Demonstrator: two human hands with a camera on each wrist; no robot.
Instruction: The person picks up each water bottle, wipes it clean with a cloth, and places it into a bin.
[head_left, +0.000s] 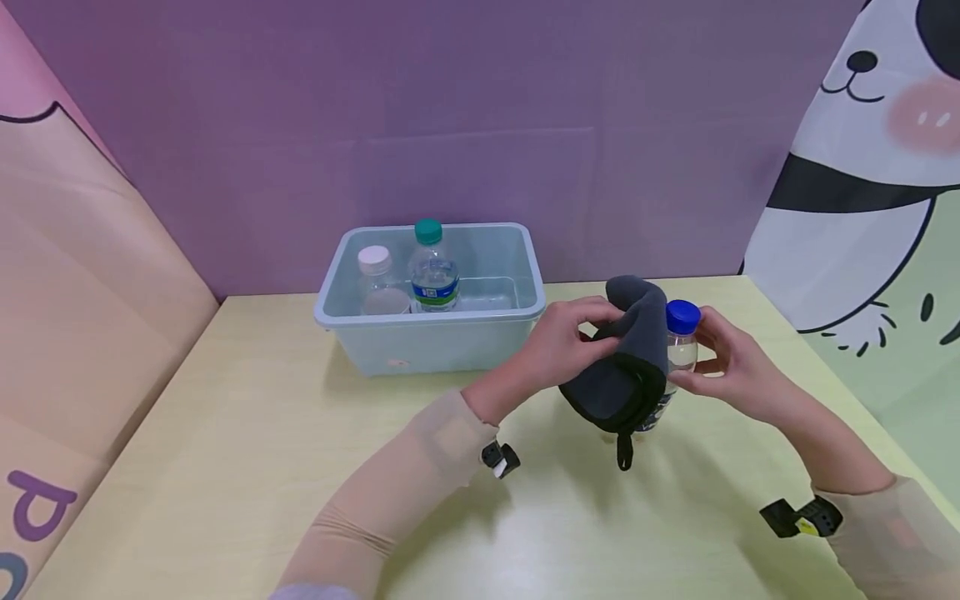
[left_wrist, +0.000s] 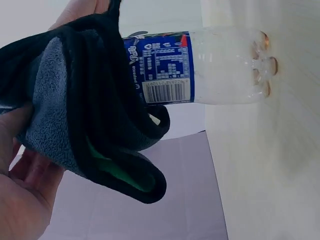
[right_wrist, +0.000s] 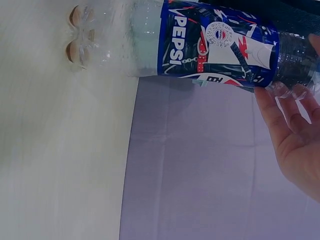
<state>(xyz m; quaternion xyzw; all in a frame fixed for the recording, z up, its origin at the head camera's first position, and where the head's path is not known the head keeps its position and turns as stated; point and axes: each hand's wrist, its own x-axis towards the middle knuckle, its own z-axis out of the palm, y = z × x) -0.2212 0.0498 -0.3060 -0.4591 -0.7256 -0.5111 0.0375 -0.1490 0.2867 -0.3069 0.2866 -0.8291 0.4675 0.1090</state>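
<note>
My left hand [head_left: 573, 342] grips a dark grey cloth [head_left: 637, 333] with black edging and a small hanging loop. The folded cloth [left_wrist: 55, 110] lies against the side of a clear plastic Pepsi bottle [head_left: 681, 353] and covers part of it in the head view. Thumb and fingers of my right hand [head_left: 738, 367] hold that bottle by its upper part, just below the blue cap [head_left: 683, 317]. It stands upright, its base close over the table. In the right wrist view the blue PEPSI label [right_wrist: 220, 45] faces the camera, with right-hand fingertips [right_wrist: 262, 95] at its edge.
A light blue plastic bin [head_left: 435, 342] stands at the back of the table [head_left: 247, 467]. Inside it are a bottle with a green cap [head_left: 428, 232] and one with a white cap [head_left: 374, 259]. A purple backdrop [head_left: 465, 108] rises behind the table.
</note>
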